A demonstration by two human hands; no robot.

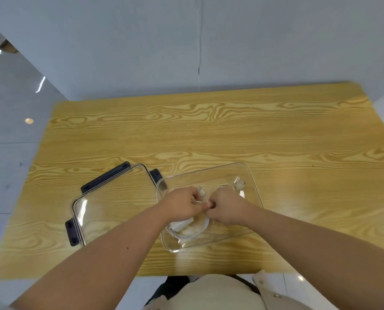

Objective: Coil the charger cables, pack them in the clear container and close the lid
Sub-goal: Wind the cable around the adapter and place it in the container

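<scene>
The clear container (252,182) stands open on the wooden table near the front edge. Its clear lid (110,198), with dark clips, lies flat to the left, touching the container's corner. Both hands are over the container. My left hand (183,203) and my right hand (228,205) meet knuckle to knuckle, each closed on a white charger cable (201,193) whose plug sticks up between them. A coiled white cable (195,232) with a white adapter lies in the container's near part. Another white plug (240,183) rests at the far right inside.
The wooden table (231,130) stretches far and right of the container. A grey wall runs behind it and shiny grey floor lies to the left. My torso in light clothing is at the table's front edge.
</scene>
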